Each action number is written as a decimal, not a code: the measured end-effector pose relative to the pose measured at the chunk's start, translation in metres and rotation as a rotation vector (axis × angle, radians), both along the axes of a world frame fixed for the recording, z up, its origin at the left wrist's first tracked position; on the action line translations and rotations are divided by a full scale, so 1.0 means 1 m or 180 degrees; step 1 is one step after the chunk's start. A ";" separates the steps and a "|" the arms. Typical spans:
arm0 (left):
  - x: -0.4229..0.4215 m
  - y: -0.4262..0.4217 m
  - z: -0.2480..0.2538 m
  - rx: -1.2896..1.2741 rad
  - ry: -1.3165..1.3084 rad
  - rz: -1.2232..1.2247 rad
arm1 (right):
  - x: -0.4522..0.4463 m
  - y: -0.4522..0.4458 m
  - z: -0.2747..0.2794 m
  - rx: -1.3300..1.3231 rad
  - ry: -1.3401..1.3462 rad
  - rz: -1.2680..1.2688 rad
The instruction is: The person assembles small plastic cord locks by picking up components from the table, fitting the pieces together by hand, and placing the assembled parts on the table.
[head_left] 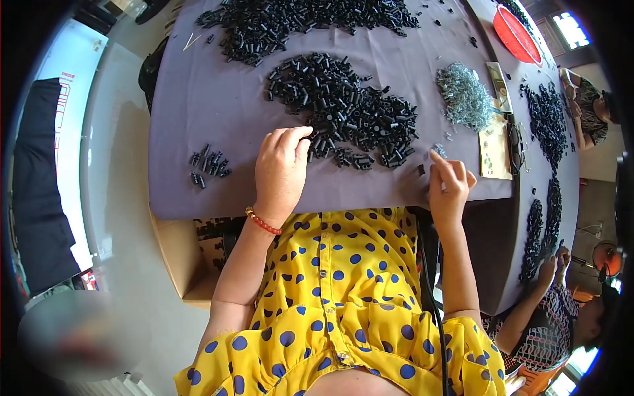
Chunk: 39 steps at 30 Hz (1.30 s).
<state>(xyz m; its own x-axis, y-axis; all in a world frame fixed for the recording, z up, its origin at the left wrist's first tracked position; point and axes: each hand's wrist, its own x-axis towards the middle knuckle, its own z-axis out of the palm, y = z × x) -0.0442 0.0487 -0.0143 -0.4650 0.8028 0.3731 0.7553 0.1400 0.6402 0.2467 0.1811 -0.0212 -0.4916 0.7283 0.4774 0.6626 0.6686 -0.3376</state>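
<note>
Mid pile (356, 109) of short blk cylindrical pcs is on the purple-grey tablecloth (221, 119), in front of the person in the yellow polka-dot top (343, 277). L hand (279, 173), w/ red bead bracelet (263, 223) on the wrist, is at the mid pile's near L edge: index & thumb bent toward each other, tips right by the pcs; can't tell if they pinch one. R hand (450, 188) is off the mid pile's near R side, index out & other fingers part-curled, fingertip just beside a few small grey bits (439, 150); can't tell if anything's in its grasp. Single blk pc (421, 169) lies btwn R hand & mid pile.

Big grey heap (464, 97) of fine, wiry-looking pcs: R of mid pile, apart from it. Tan card (495, 158) & eyeglasses (519, 146): further R, toward near side. Red basket (517, 34): far R of mid pile, on the far side. Larger blk heap (297, 23): beyond mid pile. Small blk cluster (210, 162): well L of it, near side. Co-worker's hands (555, 265): far R of mid pile, nearer side, by another blk row (533, 241).
</note>
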 end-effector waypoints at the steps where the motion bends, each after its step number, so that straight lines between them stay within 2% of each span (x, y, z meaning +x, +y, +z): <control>1: 0.000 -0.001 0.000 -0.0001 -0.0021 0.0005 | 0.001 0.001 0.000 -0.0160 0.0186 -0.0138; 3: -0.001 -0.003 0.001 0.0045 -0.0006 0.0031 | 0.002 0.005 -0.001 -0.0477 0.0560 -0.0412; 6: 0.000 -0.005 0.004 0.0028 -0.0031 0.0070 | 0.001 0.010 0.001 -0.0396 0.0378 -0.0409; 9: 0.002 -0.007 0.006 0.0145 -0.0146 0.0142 | -0.003 0.015 0.003 0.0292 -0.0093 -0.0124; 13: 0.004 -0.013 0.002 0.0458 -0.0462 0.0199 | -0.004 0.017 0.002 0.0445 -0.0578 -0.0088; 16: 0.007 -0.021 0.001 0.0571 -0.1182 0.0159 | -0.004 0.019 0.004 0.0558 -0.0864 0.0034; 18: 0.009 -0.030 0.016 0.0354 -0.2550 -0.0082 | -0.004 0.021 0.004 0.0604 -0.0999 0.0109; 22: 0.007 -0.043 0.023 0.0263 -0.5138 -0.0701 | -0.012 0.019 0.010 0.0448 -0.0710 0.0035; 24: 0.011 -0.045 0.022 0.0203 -0.5747 -0.0958 | -0.020 0.011 0.017 0.0248 -0.0386 0.0033; 28: 0.025 -0.046 0.016 0.0051 -0.6118 -0.1013 | -0.043 -0.011 0.036 -0.0411 0.0248 0.0388; 29: 0.029 -0.045 0.015 0.0034 -0.6185 -0.0992 | -0.054 -0.023 0.045 -0.0906 0.0496 0.0663; 30: 0.031 -0.044 0.014 0.0012 -0.6255 -0.0988 | -0.062 -0.029 0.049 -0.0934 0.0493 0.0816; 32: 0.035 -0.044 0.016 -0.0093 -0.6155 -0.0932 | -0.072 -0.036 0.051 -0.1207 0.0623 0.1241; 35: 0.039 -0.045 0.015 -0.0192 -0.6087 -0.0980 | -0.083 -0.045 0.052 -0.1848 0.0801 0.1493; 39: 0.040 -0.044 0.021 -0.0350 -0.5945 -0.0954 | -0.090 -0.048 0.043 -0.2222 0.1032 0.1579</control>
<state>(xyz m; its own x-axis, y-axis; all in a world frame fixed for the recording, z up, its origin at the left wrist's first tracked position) -0.0040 0.0050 0.0063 -0.0174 0.9047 -0.4258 -0.7960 0.2451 0.5534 0.1565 0.1331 0.0221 -0.7438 0.6445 0.1774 0.1561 0.4255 -0.8914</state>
